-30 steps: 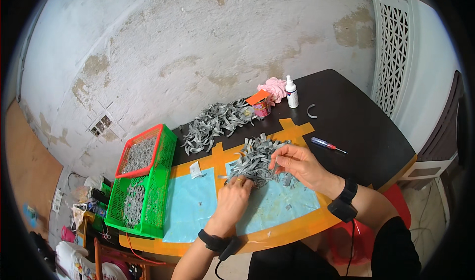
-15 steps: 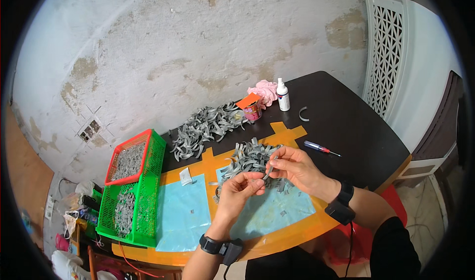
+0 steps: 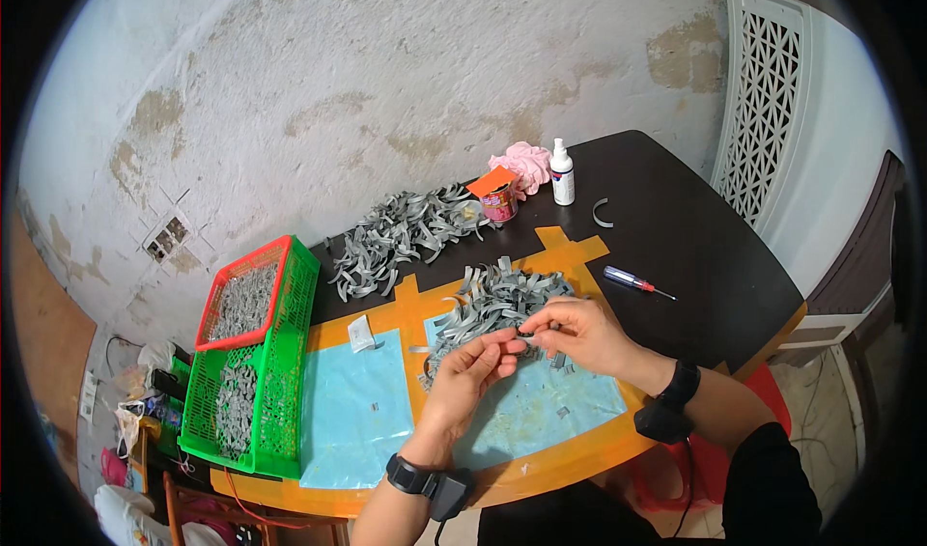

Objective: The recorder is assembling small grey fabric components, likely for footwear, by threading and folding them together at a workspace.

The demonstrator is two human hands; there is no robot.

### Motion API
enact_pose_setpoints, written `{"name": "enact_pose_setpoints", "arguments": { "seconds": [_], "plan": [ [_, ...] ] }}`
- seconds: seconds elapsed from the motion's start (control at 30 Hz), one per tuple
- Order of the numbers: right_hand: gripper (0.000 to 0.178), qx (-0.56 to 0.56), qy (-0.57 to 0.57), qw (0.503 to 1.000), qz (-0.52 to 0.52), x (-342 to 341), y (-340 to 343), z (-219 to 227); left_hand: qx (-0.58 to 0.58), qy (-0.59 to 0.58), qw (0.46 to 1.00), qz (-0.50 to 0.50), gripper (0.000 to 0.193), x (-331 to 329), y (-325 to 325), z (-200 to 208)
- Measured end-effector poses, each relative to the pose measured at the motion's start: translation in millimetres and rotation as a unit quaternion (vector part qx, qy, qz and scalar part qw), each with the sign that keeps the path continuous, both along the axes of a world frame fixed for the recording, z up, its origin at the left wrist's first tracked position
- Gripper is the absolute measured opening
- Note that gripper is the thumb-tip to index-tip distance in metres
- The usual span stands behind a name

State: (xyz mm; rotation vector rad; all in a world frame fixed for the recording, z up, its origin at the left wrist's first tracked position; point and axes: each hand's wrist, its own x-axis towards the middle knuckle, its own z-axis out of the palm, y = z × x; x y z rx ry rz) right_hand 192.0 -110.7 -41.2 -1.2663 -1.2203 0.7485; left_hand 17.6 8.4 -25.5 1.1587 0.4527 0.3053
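Over a dark counter [image 3: 705,208], a person pinches 1 thin grey strip [image 3: 524,336] in the fingers of the right hand [image 3: 591,336]. The fingers of the left hand [image 3: 465,377] meet at its end; whether they grip it cannot be told. Mostly hidden, the piece shows only a narrow, dull sliver. Just behind it lies 1 heap [image 3: 497,300] of similar curved lengths. Print marks 2 containers, a white spray bottle [image 3: 563,184] and a pink can [image 3: 499,204], too small to read.
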Motion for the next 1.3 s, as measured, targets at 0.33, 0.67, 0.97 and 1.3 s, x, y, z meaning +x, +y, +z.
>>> {"name": "enact_pose_setpoints", "arguments": {
  "seconds": [0.33,0.67,0.97,1.3],
  "plan": [
    [0.013,-0.009,0.135,0.990,0.048,-5.0,-3.3,11.4,-0.073,-0.077,0.993,0.057,0.024,3.0,-7.1,-3.3],
    [0.011,-0.016,0.116,0.991,0.061,-19.7,-5.1,10.9,-0.041,-0.064,0.990,0.123,0.025,3.5,-8.2,-9.4],
    [0.011,-0.010,0.172,0.985,0.028,-21.9,-7.0,15.8,0.089,-0.082,0.986,0.114,0.030,3.3,-17.1,-0.8],
    [0.009,0.116,-0.118,0.986,-0.027,-20.3,-11.1,17.3,0.125,-0.068,0.986,0.088,0.018,-0.1,-22.0,3.0]
  ]
}}
